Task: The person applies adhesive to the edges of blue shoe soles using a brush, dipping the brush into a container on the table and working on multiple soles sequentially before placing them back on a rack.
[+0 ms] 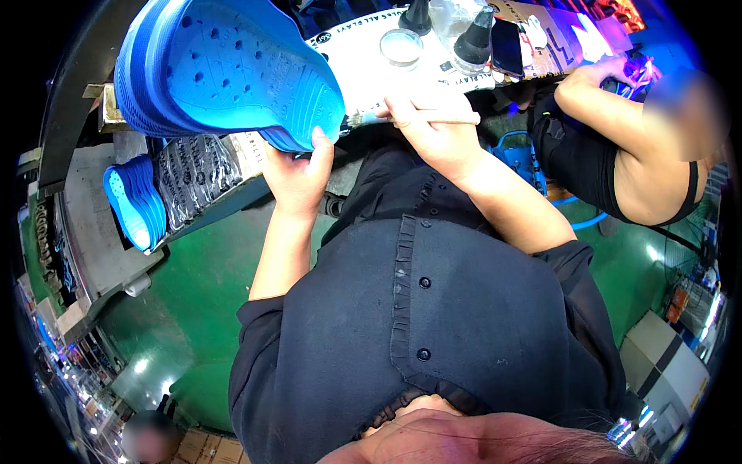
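My left hand (297, 174) grips the heel end of a thick stack of blue shoe soles (239, 73), thumb on the top one and fingers hidden underneath. The top sole faces up, dotted with small holes toward its wide end. In my right hand (440, 139) is a brush (460, 117) with a pale wooden handle, pinched near its bristles. Its bristle end points left, close to the heel of the top sole; whether it touches cannot be told. Beyond my right hand, a round clear dish (401, 48) rests on the white printed table cover (352, 50).
Bottles with black conical tops (473, 42) and a dark phone (507, 48) stand or lie at the back. Another stack of blue soles (135, 197) sits at left beside a dark printed plastic wrap (197, 170). A co-worker (618, 147) works at right near a blue stool (522, 155).
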Tool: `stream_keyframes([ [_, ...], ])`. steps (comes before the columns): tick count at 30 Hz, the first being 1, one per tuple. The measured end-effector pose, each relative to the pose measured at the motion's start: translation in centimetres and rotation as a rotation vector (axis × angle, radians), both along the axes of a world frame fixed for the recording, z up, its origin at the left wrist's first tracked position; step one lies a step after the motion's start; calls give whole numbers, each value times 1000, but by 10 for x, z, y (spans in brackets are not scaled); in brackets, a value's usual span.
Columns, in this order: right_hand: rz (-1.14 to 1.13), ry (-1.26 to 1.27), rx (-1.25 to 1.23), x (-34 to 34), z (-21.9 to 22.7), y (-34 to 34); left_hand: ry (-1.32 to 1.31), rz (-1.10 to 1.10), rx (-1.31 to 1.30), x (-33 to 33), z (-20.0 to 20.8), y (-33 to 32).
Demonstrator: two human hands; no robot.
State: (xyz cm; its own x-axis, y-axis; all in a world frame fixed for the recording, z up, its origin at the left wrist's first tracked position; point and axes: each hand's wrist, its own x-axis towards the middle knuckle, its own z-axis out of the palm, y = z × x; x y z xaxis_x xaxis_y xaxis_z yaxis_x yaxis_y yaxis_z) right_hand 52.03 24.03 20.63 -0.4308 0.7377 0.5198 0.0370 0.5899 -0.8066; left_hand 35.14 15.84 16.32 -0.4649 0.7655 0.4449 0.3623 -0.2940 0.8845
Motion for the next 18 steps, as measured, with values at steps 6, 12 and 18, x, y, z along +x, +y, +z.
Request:
stream_keyframes([
  [6, 78, -130, 202, -4, 0, 4, -48, -40, 8, 3, 4, -5],
  [12, -24, -103, 160, 2, -2, 3, 23, -30, 11, -1, 1, -4],
  [18, 93, -138, 213, -4, -2, -1, -14, -51, 25, 3, 1, -3],
])
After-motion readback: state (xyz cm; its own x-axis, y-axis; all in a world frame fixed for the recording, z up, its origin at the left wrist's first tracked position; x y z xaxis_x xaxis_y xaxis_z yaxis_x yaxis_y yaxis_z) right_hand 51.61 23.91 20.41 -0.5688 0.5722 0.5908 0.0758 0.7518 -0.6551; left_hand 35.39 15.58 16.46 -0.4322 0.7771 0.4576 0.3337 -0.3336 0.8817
